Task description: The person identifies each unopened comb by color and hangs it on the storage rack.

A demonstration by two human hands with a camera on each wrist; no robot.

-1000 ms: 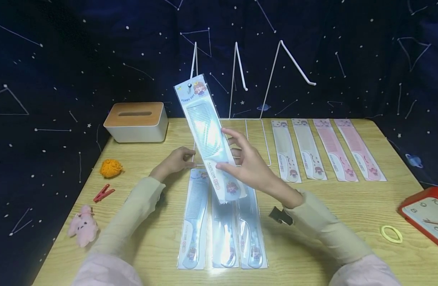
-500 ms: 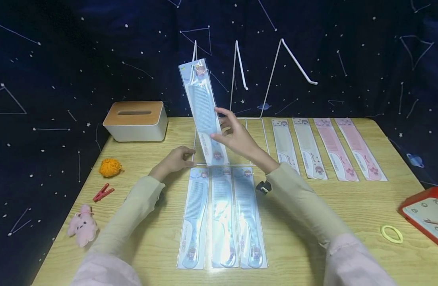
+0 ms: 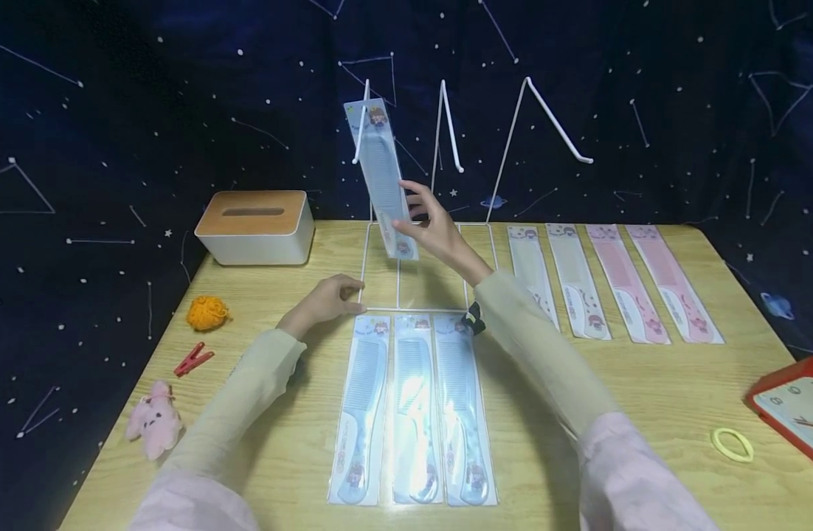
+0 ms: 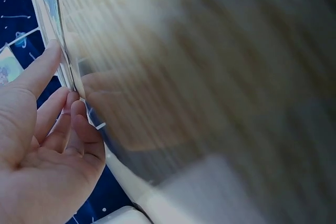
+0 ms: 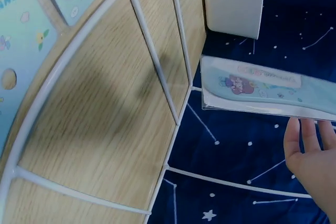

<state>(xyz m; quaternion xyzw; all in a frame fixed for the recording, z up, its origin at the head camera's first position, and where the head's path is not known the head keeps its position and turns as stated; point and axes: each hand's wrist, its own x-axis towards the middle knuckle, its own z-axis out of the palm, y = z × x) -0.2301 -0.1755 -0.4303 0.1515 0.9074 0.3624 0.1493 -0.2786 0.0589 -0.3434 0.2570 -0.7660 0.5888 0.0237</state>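
My right hand (image 3: pixel 440 225) pinches the right edge of a packaged light-blue comb (image 3: pixel 383 177), raised over the white wire rack (image 3: pixel 428 308). The package's top overlaps the rack's left prong (image 3: pixel 360 136), whose front end shows before the card while its upper bend shows above it. In the right wrist view, fingertips (image 5: pixel 310 129) meet the package (image 5: pixel 252 87) from below. My left hand (image 3: pixel 327 301) holds the front left corner of the rack's base between thumb and fingers. Three more blue comb packages (image 3: pixel 360 413) lie side by side in front of the rack.
Two white (image 3: pixel 572 287) and two pink comb packages (image 3: pixel 625 284) lie at the right. A tissue box (image 3: pixel 254 247), orange yarn (image 3: pixel 207 313), red clip (image 3: pixel 192 360) and pink plush (image 3: pixel 156 424) line the left. A red clock (image 3: pixel 798 405) and yellow ring (image 3: pixel 732 445) sit far right.
My right hand has carried the comb package up and away from me, from over the blue packages to the left prong, which now passes through its top. The left hand stays put.
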